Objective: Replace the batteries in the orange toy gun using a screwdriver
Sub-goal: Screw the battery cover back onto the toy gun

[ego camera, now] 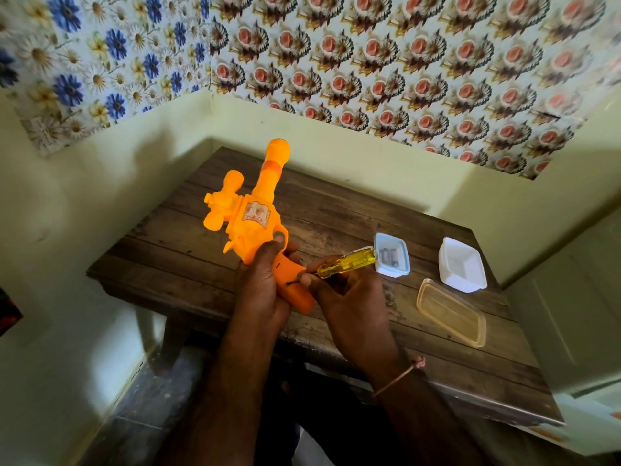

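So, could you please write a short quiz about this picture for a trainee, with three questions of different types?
1. True or false: the left hand holds the orange toy gun above the wooden table.
2. Where does the tip of the yellow screwdriver touch? A. the barrel B. the grip C. the sticker
3. Fill in: the small objects lie in the ______-rimmed container.

Key
1. True.
2. B; the right hand presses it to the grip.
3. Blue; the white container looks empty, and a clear lid lies nearby.
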`<state>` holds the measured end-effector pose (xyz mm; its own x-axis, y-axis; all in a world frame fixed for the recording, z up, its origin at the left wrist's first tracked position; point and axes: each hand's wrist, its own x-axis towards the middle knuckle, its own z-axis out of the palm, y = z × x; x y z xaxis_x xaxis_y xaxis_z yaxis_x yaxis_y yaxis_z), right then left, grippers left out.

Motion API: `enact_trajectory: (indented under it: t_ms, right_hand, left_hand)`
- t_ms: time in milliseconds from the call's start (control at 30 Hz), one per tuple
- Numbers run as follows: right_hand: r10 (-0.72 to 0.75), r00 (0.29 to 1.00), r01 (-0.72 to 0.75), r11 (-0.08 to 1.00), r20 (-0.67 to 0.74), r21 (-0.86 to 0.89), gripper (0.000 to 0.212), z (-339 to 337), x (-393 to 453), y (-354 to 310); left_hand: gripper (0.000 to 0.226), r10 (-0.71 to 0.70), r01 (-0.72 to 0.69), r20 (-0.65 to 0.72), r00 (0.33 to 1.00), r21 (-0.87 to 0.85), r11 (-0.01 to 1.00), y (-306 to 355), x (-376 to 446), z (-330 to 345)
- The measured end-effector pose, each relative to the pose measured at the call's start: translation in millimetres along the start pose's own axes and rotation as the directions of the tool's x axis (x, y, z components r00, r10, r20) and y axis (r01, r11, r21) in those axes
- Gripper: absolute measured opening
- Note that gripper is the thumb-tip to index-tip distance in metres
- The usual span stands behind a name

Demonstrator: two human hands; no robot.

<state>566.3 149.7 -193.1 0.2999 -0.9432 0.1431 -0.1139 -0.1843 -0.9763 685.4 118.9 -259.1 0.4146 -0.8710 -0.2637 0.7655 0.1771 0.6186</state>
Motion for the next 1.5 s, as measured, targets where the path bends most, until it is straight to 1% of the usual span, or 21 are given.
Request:
enact_trajectory:
  t_ms: [100,167,300,367,500,633,733,767,833,900,933,967,1067,1100,1133,1200,1267,1333,1400,1433,1500]
  right_hand:
    - [0.010,1.000,-0.010,1.000,0.005,-0.020,0.020,0,0,-1]
    - [0.008,1.000,-0.008,0.998,0.007,-0.057,0.019,-1,1,-1]
    - [0.022,1.000,-0.020,0.976,0.004,-0.215,0.013,-1,5,0]
    - [0.042,0.999,-0.040,0.964,0.003,-0.263,0.013,-2,9,-1]
    - [0.067,0.997,-0.072,0.957,-0.026,-0.280,0.019,-3,15,-4]
    - [0.065,0.997,-0.073,0.970,-0.038,-0.231,0.015,0,17,-1]
    - [0.060,0.996,-0.075,0.972,-0.071,-0.221,0.017,4,16,0]
    - [0.049,0.996,-0.062,0.980,-0.076,-0.187,0.020,7,15,0]
    - [0.017,0.995,-0.030,0.991,-0.098,-0.133,0.037,10,15,-1]
    - [-0.038,0.990,0.018,0.989,-0.134,-0.146,0.057,13,15,1]
    - [-0.063,0.987,0.038,0.985,-0.146,-0.166,0.067,14,14,2]
    - [-0.087,0.984,0.057,0.980,-0.155,-0.189,0.077,14,14,3]
    - [-0.237,0.961,0.191,0.941,-0.141,-0.280,0.098,14,7,0]
    - [-0.284,0.948,0.234,0.927,-0.141,-0.295,0.100,14,4,-1]
    - [-0.316,0.938,0.262,0.915,-0.140,-0.308,0.099,12,3,-1]
    - [-0.336,0.934,0.277,0.895,-0.122,-0.349,0.094,11,3,-3]
    - [-0.307,0.948,0.255,0.885,-0.079,-0.390,0.082,8,6,-5]
    - [-0.304,0.952,0.260,0.857,-0.029,-0.444,0.072,2,8,-10]
    - [-0.357,0.933,0.330,0.790,0.050,-0.517,0.058,-7,11,-18]
    - [-0.386,0.918,0.369,0.751,0.089,-0.547,0.050,-12,13,-23]
    - [-0.401,0.898,0.422,0.672,0.181,-0.609,0.031,-24,17,-36]
  left_hand:
    - [0.026,0.001,-0.001,0.011,1.000,-0.008,1.000,1,-2,2]
    - [0.020,0.005,-0.005,0.015,1.000,-0.001,1.000,0,-2,2]
    - [0.032,0.014,-0.014,0.012,1.000,0.002,1.000,-1,-2,0]
    - [0.034,0.021,-0.021,0.007,1.000,0.016,1.000,-2,-1,0]
    - [0.029,0.019,-0.019,0.003,1.000,0.034,0.999,-4,-1,1]
    - [0.030,0.009,-0.010,0.009,1.000,0.026,1.000,-5,-1,2]
    - [0.027,0.022,-0.023,0.007,1.000,0.019,1.000,-7,2,0]
    - [0.022,0.029,-0.029,0.016,0.999,0.005,1.000,-7,1,0]
    - [0.010,0.040,-0.040,0.043,0.998,0.002,0.999,-10,2,0]
    - [0.031,0.052,-0.054,0.078,0.996,0.017,0.998,-10,1,3]
    - [0.037,0.059,-0.061,0.088,0.994,0.020,0.998,-11,1,3]
    - [0.035,0.061,-0.062,0.089,0.994,0.015,0.998,-10,0,3]
    - [0.008,0.047,-0.046,0.063,0.997,-0.011,0.999,-9,-1,5]
    - [0.013,0.038,-0.038,0.052,0.998,-0.011,0.999,-10,-2,4]
    - [0.018,0.030,-0.030,0.045,0.999,-0.008,1.000,-10,-2,4]
    - [0.018,0.044,-0.044,0.055,0.998,-0.006,0.999,-9,-3,4]
    - [0.011,0.043,-0.043,0.063,0.997,-0.009,0.999,-8,-3,2]
    - [0.017,0.031,-0.029,0.050,0.998,-0.037,0.999,-7,-1,-1]
    - [0.038,0.025,-0.023,0.042,0.999,-0.033,0.999,-5,1,-4]
    - [0.042,0.039,-0.037,0.055,0.998,-0.034,0.999,-4,1,-5]
    - [0.038,0.067,-0.064,0.064,0.996,-0.044,0.997,-3,2,-8]
